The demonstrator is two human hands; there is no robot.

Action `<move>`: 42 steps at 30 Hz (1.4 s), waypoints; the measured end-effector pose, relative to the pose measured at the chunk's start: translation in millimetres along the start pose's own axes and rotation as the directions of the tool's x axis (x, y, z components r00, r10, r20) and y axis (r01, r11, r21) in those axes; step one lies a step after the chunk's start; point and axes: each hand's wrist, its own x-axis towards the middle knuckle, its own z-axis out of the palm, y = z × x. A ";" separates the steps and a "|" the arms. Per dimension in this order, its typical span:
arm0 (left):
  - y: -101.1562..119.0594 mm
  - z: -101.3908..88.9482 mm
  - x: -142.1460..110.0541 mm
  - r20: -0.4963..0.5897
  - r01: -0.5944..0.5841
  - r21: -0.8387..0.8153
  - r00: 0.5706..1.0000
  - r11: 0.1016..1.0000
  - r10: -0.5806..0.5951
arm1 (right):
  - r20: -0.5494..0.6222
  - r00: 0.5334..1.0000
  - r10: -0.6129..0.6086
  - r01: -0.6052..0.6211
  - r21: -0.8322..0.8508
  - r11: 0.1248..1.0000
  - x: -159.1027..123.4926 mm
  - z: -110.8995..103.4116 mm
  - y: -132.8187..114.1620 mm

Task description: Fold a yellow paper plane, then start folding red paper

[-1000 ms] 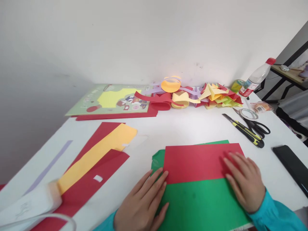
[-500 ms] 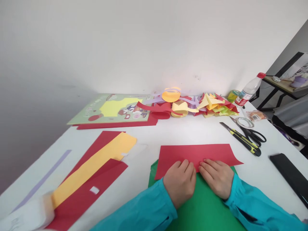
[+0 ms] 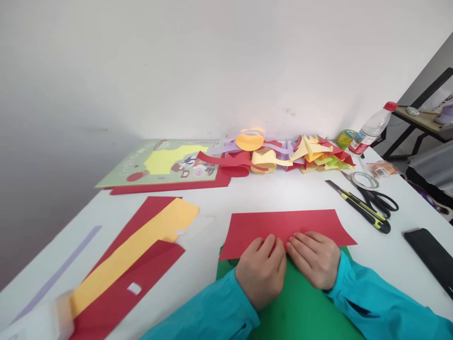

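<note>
A red paper sheet [image 3: 283,223] lies crosswise in front of me, over the top of a green sheet [image 3: 300,302]. My left hand [image 3: 264,271] is closed, its curled fingers pinching the near edge of the red paper close to the middle. Just to the right, my right hand [image 3: 316,259] has its fingers pressed together on the same edge. Both fingertips are partly hidden, and a small gap separates the hands. The right end of the red paper curves a little.
Red and orange paper strips [image 3: 136,248] lie at left beside a thin purple strip [image 3: 58,274] and a blurred white object [image 3: 38,318]. Folded paper pieces [image 3: 314,153] line the wall. At right are a utility knife [image 3: 364,210], scissors [image 3: 380,203], tape [image 3: 365,180] and a bottle [image 3: 373,127].
The view has shifted slightly. Both hands stay at the near edge of the red paper, which sits a touch farther left over the green sheet.
</note>
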 end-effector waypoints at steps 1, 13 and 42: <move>-0.9 -0.3 -1.2 0.002 0.000 0.003 1.000 1.000 0.000 | -0.003 1.000 0.004 -0.004 0.002 1.000 -1.7 0.3 1.3; 0.8 1.8 -0.9 -0.044 -0.040 -0.028 0.998 0.999 0.039 | 0.010 1.000 0.000 0.000 0.014 1.000 -5.9 1.3 5.8; -39.5 7.5 -4.9 -0.084 0.011 0.113 0.996 0.994 -0.002 | -0.101 0.977 0.185 -0.204 -0.221 0.954 -26.7 -8.9 62.9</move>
